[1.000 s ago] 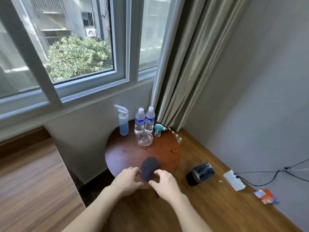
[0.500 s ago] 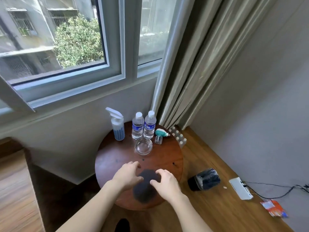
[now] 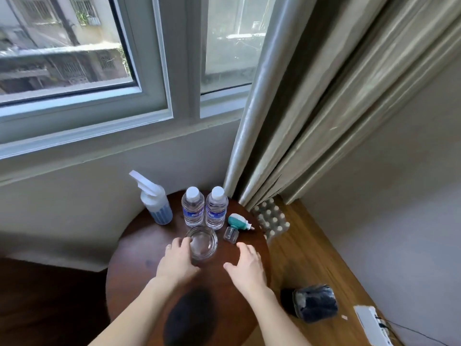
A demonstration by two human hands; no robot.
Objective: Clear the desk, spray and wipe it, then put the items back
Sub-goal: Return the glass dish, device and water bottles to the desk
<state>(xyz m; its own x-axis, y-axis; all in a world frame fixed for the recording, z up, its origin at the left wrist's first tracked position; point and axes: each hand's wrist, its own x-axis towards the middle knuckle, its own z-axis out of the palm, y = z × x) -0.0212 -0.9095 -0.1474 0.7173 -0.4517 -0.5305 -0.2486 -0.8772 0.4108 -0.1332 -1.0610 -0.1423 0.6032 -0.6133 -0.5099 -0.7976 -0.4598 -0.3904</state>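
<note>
The round wooden table (image 3: 139, 255) is sitting under the window (image 3: 74, 58), and I am reaching over its middle with both hands. My left hand (image 3: 177, 262) is closing on the clear glass bowl (image 3: 202, 243): its fingers are touching the bowl's left rim and its thumb is lying against the near side, though I cannot tell whether the grip is firm. My right hand (image 3: 245, 264) is hovering just right of the bowl, fingers spread and relaxed, holding nothing and apart from the glass. A dark grey cloth (image 3: 192, 318) is lying on the near part of the table, between my forearms. Behind the bowl two water bottles (image 3: 203, 211) are standing upright side by side, touching or nearly so, both with white caps. To their left the spray bottle (image 3: 156, 204) is standing at the table's far edge, its white nozzle pointing left. To the right of the bottles a small teal-and-white plug-in device (image 3: 238, 221) is lying with a little clear vial (image 3: 230, 234) just beside it. On the wooden floor (image 3: 306, 258), a pack of small bottles (image 3: 270, 221) is resting against the curtain (image 3: 324, 108), a dark bin (image 3: 314, 305) is lying on its side, and a white power strip (image 3: 371, 325) is sitting near the wall.
</note>
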